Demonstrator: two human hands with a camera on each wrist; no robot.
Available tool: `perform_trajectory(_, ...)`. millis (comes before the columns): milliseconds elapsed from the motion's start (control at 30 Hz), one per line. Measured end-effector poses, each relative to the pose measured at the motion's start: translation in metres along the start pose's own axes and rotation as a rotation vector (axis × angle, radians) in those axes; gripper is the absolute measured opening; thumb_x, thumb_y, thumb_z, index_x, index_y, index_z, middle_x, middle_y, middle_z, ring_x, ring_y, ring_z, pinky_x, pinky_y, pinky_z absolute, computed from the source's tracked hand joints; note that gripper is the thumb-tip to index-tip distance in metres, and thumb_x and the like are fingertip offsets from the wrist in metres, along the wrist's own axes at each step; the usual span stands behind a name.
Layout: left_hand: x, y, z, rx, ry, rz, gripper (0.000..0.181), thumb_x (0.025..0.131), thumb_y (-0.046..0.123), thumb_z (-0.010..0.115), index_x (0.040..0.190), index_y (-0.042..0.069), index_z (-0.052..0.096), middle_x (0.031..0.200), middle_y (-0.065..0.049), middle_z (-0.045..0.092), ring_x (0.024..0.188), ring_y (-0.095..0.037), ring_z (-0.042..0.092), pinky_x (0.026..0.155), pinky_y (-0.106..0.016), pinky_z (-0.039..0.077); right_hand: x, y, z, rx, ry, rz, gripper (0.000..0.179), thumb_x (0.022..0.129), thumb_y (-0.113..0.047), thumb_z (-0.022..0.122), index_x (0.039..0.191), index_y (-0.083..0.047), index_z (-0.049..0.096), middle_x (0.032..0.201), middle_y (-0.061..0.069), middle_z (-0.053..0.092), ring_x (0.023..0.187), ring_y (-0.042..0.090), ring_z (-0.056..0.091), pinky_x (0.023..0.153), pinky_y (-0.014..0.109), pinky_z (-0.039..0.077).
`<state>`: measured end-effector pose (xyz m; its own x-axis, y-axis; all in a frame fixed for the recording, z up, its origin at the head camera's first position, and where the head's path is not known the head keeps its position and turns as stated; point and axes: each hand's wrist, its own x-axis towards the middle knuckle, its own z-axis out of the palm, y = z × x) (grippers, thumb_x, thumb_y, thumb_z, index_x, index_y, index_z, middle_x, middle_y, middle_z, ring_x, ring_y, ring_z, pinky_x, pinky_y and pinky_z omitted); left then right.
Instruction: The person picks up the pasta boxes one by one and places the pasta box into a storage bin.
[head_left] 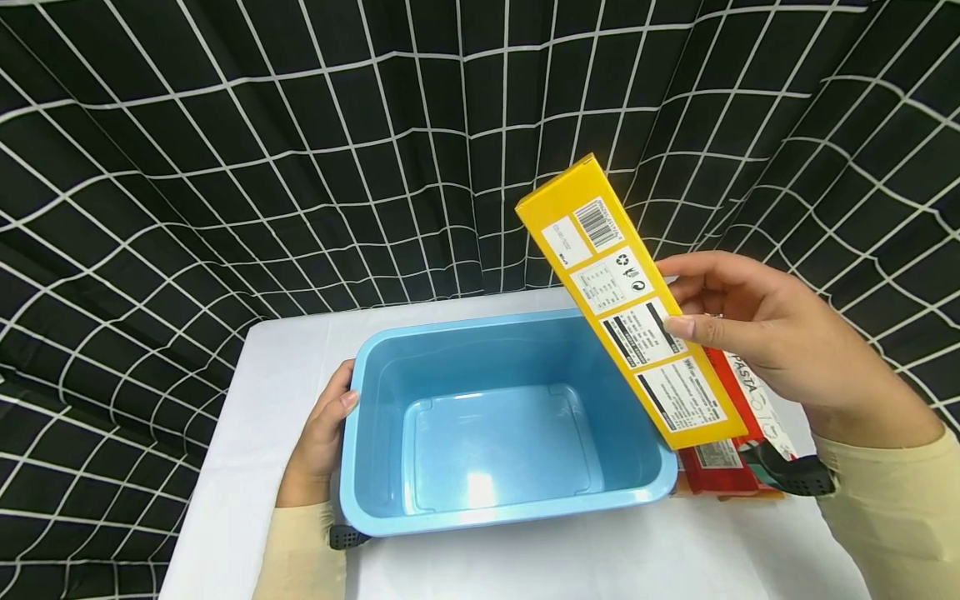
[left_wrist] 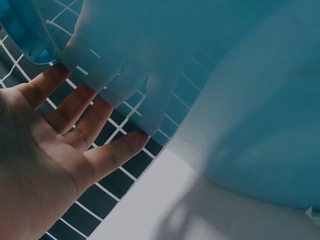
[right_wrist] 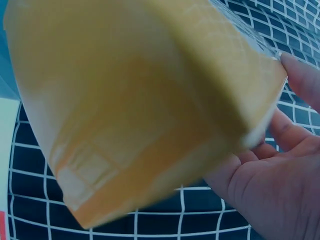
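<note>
My right hand pinches a long yellow carton box by its right edge, thumb on the printed face. The carton is tilted over the right end of a blue plastic bin, its lower end near the rim. A barcode and several text panels show on it. In the right wrist view, the carton fills much of the picture, blurred. My left hand holds the bin's left side, thumb on the rim. The left wrist view shows the left fingers touching the outer wall. No objects show in the bin.
Beside the bin's right end, under the right hand, lies a red and white box printed PASTA, partly hidden. Something orange shows beneath it. A white cloth covers the table, with a black curtain with a white grid around it.
</note>
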<state>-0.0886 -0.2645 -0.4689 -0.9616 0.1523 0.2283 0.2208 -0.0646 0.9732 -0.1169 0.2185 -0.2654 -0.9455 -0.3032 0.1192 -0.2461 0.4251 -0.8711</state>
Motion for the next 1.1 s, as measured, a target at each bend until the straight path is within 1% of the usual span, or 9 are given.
perform_trajectory(300,0.001,-0.001,0.0,-0.007,-0.003,-0.005,0.056,0.102,0.027,0.045,0.152,0.003,0.05,0.135,-0.03,0.054,0.116,-0.039,0.058,0.084,-0.049,0.061,0.001,-0.008,0.002,0.009,-0.015,-0.023,0.051,0.102,-0.01,0.077,0.15,-0.023,0.066,0.129,0.008,0.071,0.103,0.037,0.07,0.074,0.045,0.065)
perform_trajectory(500,0.001,-0.005,-0.003,0.011,-0.005,-0.003,0.055,0.103,0.028,0.045,0.151,0.003,0.051,0.134,-0.03,0.055,0.116,-0.04,0.059,0.084,-0.051,0.061,0.002,-0.015,0.005,0.049,-0.053,-0.041,0.05,0.103,-0.008,0.075,0.15,-0.022,0.065,0.13,0.01,0.07,0.105,0.039,0.07,0.074,0.048,0.064)
perform_trajectory(667,0.0,-0.005,-0.003,0.0,-0.011,-0.005,0.055,0.103,0.028,0.045,0.152,0.003,0.05,0.135,-0.029,0.055,0.116,-0.041,0.059,0.085,-0.054,0.061,0.003,-0.017,0.008,0.08,-0.091,-0.042,0.051,0.103,-0.007,0.075,0.151,-0.02,0.065,0.13,0.011,0.07,0.106,0.04,0.069,0.075,0.049,0.064)
perform_trajectory(800,0.001,-0.005,-0.003,-0.002,-0.009,-0.001,0.055,0.103,0.027,0.045,0.151,0.002,0.05,0.134,-0.028,0.055,0.116,-0.039,0.059,0.084,-0.051,0.061,0.006,-0.018,0.012,0.1,-0.124,-0.06,0.051,0.102,-0.008,0.075,0.151,-0.019,0.064,0.13,0.012,0.069,0.105,0.04,0.07,0.075,0.051,0.064)
perform_trajectory(933,0.001,-0.004,-0.002,0.001,-0.004,0.001,0.054,0.102,0.027,0.045,0.15,0.002,0.051,0.134,-0.028,0.056,0.115,-0.038,0.059,0.083,-0.049,0.061,0.009,-0.019,0.016,0.1,-0.158,-0.102,0.051,0.102,-0.006,0.075,0.151,-0.017,0.064,0.128,0.012,0.069,0.103,0.04,0.071,0.074,0.051,0.064)
perform_trajectory(1100,0.001,-0.005,-0.003,-0.004,-0.007,-0.004,0.054,0.103,0.026,0.044,0.151,0.002,0.051,0.135,-0.029,0.055,0.116,-0.039,0.059,0.085,-0.05,0.061,0.011,-0.02,0.022,0.096,-0.175,-0.102,0.048,0.103,-0.01,0.075,0.149,-0.018,0.065,0.125,0.011,0.07,0.1,0.04,0.071,0.074,0.051,0.064)
